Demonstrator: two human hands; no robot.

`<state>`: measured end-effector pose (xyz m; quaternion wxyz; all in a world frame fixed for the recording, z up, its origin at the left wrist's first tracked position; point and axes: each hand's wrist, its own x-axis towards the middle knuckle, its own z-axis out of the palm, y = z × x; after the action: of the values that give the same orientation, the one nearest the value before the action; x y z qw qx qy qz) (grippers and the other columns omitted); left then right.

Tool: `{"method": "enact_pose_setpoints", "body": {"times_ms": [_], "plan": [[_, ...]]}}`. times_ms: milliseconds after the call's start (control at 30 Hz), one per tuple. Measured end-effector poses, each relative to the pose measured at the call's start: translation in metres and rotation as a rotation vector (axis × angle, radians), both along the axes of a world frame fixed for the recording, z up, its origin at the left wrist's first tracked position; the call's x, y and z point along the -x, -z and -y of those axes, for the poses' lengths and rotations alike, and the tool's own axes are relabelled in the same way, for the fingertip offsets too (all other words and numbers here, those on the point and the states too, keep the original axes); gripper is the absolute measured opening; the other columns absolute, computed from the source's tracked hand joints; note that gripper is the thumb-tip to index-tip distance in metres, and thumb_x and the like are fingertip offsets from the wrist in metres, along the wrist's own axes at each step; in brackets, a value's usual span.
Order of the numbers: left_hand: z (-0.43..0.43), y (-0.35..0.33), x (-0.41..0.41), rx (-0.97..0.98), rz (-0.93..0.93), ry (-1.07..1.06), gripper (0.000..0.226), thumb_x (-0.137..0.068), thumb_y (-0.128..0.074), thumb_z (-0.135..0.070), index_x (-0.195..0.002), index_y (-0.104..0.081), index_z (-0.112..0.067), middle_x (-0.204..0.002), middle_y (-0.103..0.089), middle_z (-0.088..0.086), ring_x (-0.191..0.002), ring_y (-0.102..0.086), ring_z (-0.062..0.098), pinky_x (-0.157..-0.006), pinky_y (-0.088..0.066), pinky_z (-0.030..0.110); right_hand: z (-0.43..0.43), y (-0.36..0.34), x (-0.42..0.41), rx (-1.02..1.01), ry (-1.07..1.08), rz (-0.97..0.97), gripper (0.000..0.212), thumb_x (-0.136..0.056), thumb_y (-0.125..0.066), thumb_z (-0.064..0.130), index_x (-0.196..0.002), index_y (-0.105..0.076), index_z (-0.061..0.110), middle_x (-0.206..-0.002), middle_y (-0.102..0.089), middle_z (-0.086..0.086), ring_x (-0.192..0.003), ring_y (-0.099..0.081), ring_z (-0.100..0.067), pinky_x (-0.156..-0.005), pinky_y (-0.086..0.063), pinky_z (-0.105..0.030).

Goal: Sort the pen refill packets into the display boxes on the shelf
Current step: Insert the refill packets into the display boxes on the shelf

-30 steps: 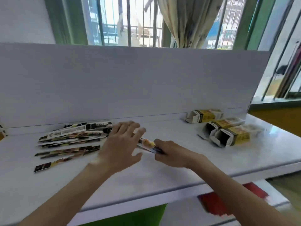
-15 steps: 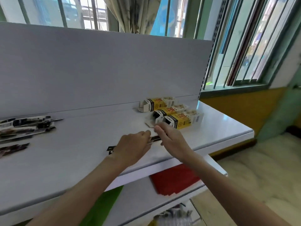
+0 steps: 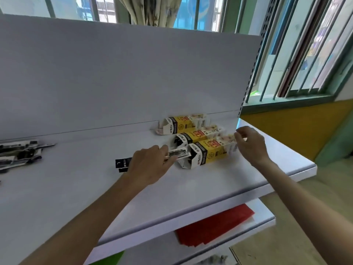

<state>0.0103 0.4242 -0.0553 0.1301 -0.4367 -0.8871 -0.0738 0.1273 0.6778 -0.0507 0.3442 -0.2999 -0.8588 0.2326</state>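
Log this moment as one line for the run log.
step: loading nearest display box | left hand: holds refill packet, tip at box mouth | right hand: holds box's far end | waiting: packet pile

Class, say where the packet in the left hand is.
Head view, centre: the packet reaches the open end of the nearest yellow box, left of the right hand.

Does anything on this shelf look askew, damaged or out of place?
The three display boxes lie on their sides at a slant, open end flaps splayed and creased. The loose packets at far left form an untidy heap.
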Motion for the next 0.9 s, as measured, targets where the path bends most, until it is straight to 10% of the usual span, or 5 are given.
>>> {"method": "enact_pose_setpoints", "body": {"times_ms": [167,567,900], "plan": [[-0.017,0.004,-0.004,0.033,-0.031,-0.156,0.045,-0.093,-0.031,-0.055,-0.110,-0.051,-0.018,-0.099,-0.059,0.003,-0.088,-0.059,0.024,-0.066,-0.036,0.030,-0.039,0.009,0.007,0.007,-0.037,0.033,0.028,-0.093,-0.050,0.016,-0.114,-0.057,0.000,-0.116,-0.059,-0.018,-0.103,-0.056,-0.030,-0.075,-0.040,-0.026],[-0.039,0.009,-0.031,-0.232,0.425,-0.363,0.031,-0.090,-0.044,-0.053,-0.081,-0.052,-0.025,-0.067,-0.050,-0.008,-0.069,-0.052,0.018,-0.056,-0.030,0.025,-0.065,0.016,0.030,0.070,-0.364,0.230,0.025,-0.092,-0.046,0.021,-0.098,-0.062,0.004,-0.088,-0.062,-0.012,-0.077,-0.057,-0.028,-0.058,-0.044,-0.030],[-0.047,0.008,-0.035,-0.258,0.460,-0.465,0.030,-0.088,-0.048,-0.051,-0.072,-0.049,-0.026,-0.068,-0.052,-0.004,-0.068,-0.050,0.019,-0.054,-0.029,0.025,-0.075,0.027,0.032,0.115,-0.426,0.222,0.019,-0.087,-0.044,0.040,-0.088,-0.058,0.026,-0.089,-0.065,-0.001,-0.087,-0.060,-0.029,-0.067,-0.056,-0.046]]}}
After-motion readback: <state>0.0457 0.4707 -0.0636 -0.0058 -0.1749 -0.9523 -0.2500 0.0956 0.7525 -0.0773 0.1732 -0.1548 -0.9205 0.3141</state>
